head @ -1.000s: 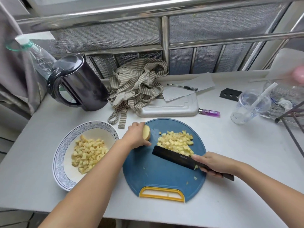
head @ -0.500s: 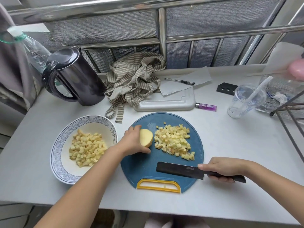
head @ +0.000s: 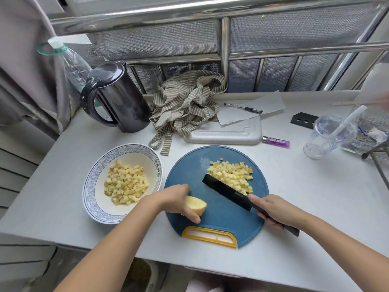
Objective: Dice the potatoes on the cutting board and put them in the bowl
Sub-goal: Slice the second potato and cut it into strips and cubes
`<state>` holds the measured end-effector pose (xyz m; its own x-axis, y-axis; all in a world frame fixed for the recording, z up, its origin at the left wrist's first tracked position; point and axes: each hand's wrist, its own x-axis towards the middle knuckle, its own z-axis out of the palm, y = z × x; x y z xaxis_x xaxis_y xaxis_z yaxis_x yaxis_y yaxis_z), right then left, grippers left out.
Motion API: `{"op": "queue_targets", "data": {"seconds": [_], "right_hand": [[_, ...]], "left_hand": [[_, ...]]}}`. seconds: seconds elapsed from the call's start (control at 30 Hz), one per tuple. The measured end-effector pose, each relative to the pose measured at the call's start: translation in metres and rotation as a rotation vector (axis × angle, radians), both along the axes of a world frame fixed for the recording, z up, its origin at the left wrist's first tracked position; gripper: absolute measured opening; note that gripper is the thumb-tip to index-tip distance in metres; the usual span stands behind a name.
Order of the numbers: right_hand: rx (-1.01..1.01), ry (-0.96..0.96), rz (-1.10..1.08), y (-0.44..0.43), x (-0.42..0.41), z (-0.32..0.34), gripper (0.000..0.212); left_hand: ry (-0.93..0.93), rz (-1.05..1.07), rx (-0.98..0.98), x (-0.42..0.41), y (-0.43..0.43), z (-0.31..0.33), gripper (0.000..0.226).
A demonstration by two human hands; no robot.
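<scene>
A round blue cutting board [head: 219,216] with a yellow handle lies in front of me. A pile of diced potato [head: 231,174] sits on its far right part. My left hand [head: 174,201] grips a potato half [head: 196,205] at the board's near left edge. My right hand [head: 271,209] holds a black knife [head: 227,191], whose blade lies against the near side of the pile. Left of the board stands a white bowl [head: 92,182] with a blue patterned rim, holding diced potato [head: 125,186].
A black kettle [head: 117,100] and a plastic bottle [head: 73,64] stand at the back left. A striped cloth [head: 185,102], a white board [head: 227,133], paper with a pen [head: 244,107], a purple lighter [head: 275,141] and a plastic cup [head: 328,138] lie behind and to the right.
My left hand has carried the potato half from beside the pile to the board's near left edge. The knife has swung from the near edge up against the pile.
</scene>
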<state>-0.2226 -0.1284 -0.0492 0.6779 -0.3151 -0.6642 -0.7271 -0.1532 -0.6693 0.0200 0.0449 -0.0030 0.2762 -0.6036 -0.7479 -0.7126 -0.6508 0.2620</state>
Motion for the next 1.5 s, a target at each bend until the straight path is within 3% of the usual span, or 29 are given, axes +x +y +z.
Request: {"op": "queue_targets", "data": {"seconds": [0.2, 0.43, 0.57, 0.63, 0.77, 1.07, 1.23, 1.5], "right_hand": [[0.055, -0.085, -0.040, 0.029, 0.011, -0.003, 0.062], [0.070, -0.112, -0.185, 0.054, 0.033, -0.001, 0.056], [0.040, -0.108, -0.186, 0.060, 0.035, -0.002, 0.056], [0.023, -0.103, -0.167, 0.065, 0.036, 0.000, 0.056], [0.071, -0.148, -0.250, 0.082, 0.041, 0.001, 0.055], [-0.082, -0.156, -0.188, 0.103, 0.058, 0.001, 0.058], [-0.108, -0.184, -0.183, 0.103, 0.057, 0.011, 0.058], [-0.209, -0.214, -0.153, 0.113, 0.041, 0.025, 0.056]], "left_hand": [[0.038, 0.124, -0.095, 0.006, -0.008, -0.001, 0.109], [0.001, 0.498, -0.372, -0.002, 0.004, -0.023, 0.114], [0.151, 0.707, -0.530, -0.008, 0.004, -0.031, 0.100], [0.249, 0.794, -0.632, -0.009, 0.001, -0.033, 0.081], [0.335, 0.801, -0.737, -0.019, -0.007, -0.032, 0.051], [0.201, 0.982, -0.774, -0.056, -0.016, -0.047, 0.055], [0.208, 1.167, -0.871, -0.070, -0.023, -0.055, 0.056], [0.241, 1.251, -0.927, -0.072, -0.024, -0.064, 0.074]]}}
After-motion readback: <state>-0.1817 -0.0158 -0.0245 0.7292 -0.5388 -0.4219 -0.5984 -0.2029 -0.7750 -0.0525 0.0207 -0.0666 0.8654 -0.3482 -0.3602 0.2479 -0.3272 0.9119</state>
